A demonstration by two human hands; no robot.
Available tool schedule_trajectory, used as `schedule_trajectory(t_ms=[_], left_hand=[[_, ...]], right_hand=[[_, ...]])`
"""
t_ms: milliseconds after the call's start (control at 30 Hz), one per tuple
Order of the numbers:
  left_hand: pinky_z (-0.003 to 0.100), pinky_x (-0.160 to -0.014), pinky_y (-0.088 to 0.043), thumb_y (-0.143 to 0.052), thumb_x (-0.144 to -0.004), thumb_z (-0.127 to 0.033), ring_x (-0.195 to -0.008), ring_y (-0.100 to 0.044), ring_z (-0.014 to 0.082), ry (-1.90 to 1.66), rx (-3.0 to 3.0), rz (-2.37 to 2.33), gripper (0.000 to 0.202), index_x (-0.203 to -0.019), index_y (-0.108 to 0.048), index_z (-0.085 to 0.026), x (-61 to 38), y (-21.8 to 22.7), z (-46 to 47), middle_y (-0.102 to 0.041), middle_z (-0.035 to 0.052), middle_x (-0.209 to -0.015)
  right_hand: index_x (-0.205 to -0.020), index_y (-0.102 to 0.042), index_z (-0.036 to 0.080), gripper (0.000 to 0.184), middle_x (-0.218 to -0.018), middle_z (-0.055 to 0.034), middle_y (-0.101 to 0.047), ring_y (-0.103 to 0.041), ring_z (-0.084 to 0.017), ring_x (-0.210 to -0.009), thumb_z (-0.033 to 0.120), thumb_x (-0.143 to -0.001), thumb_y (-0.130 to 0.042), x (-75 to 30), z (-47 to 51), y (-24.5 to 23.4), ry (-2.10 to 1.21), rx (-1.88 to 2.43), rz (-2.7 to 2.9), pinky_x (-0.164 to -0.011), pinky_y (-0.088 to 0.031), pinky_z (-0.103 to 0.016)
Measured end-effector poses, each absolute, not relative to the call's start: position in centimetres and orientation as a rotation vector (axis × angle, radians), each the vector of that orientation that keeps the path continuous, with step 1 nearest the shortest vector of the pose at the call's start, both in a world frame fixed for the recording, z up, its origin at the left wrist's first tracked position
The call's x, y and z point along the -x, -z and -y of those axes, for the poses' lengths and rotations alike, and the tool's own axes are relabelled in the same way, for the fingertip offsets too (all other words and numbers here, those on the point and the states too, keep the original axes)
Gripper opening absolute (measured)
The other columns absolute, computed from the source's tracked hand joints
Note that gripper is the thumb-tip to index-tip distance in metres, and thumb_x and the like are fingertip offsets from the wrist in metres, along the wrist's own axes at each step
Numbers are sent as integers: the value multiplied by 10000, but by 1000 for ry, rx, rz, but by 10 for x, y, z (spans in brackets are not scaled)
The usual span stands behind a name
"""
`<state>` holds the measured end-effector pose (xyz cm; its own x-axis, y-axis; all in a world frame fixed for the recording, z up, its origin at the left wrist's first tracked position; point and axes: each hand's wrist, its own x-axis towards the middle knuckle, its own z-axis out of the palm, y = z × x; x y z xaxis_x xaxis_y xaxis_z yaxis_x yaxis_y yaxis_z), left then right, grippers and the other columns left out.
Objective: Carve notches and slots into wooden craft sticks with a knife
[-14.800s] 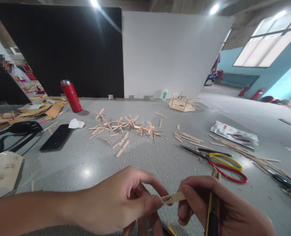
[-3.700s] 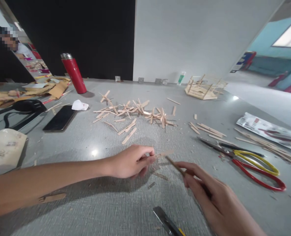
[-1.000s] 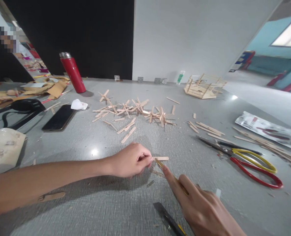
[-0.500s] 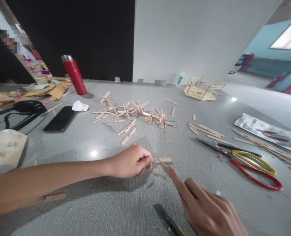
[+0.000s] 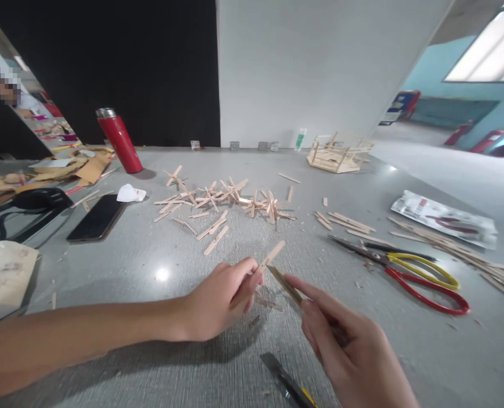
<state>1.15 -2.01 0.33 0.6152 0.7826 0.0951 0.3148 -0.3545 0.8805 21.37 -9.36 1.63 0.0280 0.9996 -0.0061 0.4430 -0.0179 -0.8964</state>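
Observation:
My left hand (image 5: 230,289) is closed, pinching a flat wooden craft stick (image 5: 272,255) that slants up to the right above the table. A notch or mark shows on the stick close to my fingertips. My right hand (image 5: 345,340) grips a slim craft knife (image 5: 289,288) with a yellowish body, forefinger laid along it. Its tip is at the stick's lower edge; whether it touches I cannot tell. Small wood scraps (image 5: 269,304) lie below the hands. A black and yellow utility knife (image 5: 288,381) rests on the table in front of my right hand.
Loose cut sticks (image 5: 234,195) are heaped mid-table. Red and yellow-handled scissors (image 5: 422,280), longer sticks (image 5: 468,255) and a white packet (image 5: 443,218) lie right. At the back stand a stick frame (image 5: 337,157) and red flask (image 5: 119,141); a phone (image 5: 96,218) lies left.
My left hand has raised and tilted the craft stick from lying level to slanting upward. My right hand has turned and drawn the knife slightly back from the stick. The view has shifted slightly right.

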Motion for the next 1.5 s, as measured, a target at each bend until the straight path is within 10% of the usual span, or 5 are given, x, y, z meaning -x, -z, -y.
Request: schedule_trajectory(t_ms=[467, 933, 1233, 1400, 1500], left_hand=[[266, -563, -302, -298, -1083, -333, -505, -418, 111, -633, -2147, -1015, 298, -872, -469, -212, -15, 8, 25, -436, -73, -591], [248, -501, -246, -340, -1068, -308, -456, -298, 82, -707, -2167, -975, 325, -766, -406, -210, -13, 16, 21, -374, -83, -549], [258, -526, -228, -374, -1056, -287, -475, -273, 84, -697, -2148, -979, 330, -744, -438, -201, -14, 12, 19, -375, -86, -555], [256, -524, -225, -396, -1045, -286, -486, -270, 88, -677, -2117, -990, 309, -786, -529, -183, -13, 11, 18, -349, -88, -551], [247, -517, -239, -392, -1049, -316, -484, -311, 89, -661, -2085, -991, 324, -805, -553, -175, -13, 11, 16, -368, -82, -548]], right_hand=[[-1423, -537, 223, 599, -617, 105, -247, -107, -64, -456, 557, -927, -562, -207, 89, -3, -1588, 1312, 833, -366, -123, -191], [-1377, -597, 151, 629, -579, 124, -153, -95, -71, -476, 566, -905, -604, -206, 83, -1, -1485, 1314, 1013, -389, -150, -201], [-1374, -632, 157, 488, -590, 43, -440, -365, -100, -489, 410, -994, -459, -211, 80, 2, -1057, 1544, 1522, -434, -323, -215], [-1286, -702, 195, 420, -961, -97, -761, -686, -250, -1022, 340, -995, -437, -213, 78, -5, -874, 1504, 1730, -925, -515, -427], [-1281, -706, 213, 410, -927, -90, -780, -708, -276, -976, 322, -996, -432, -215, 76, -6, -800, 1517, 1800, -906, -528, -467]])
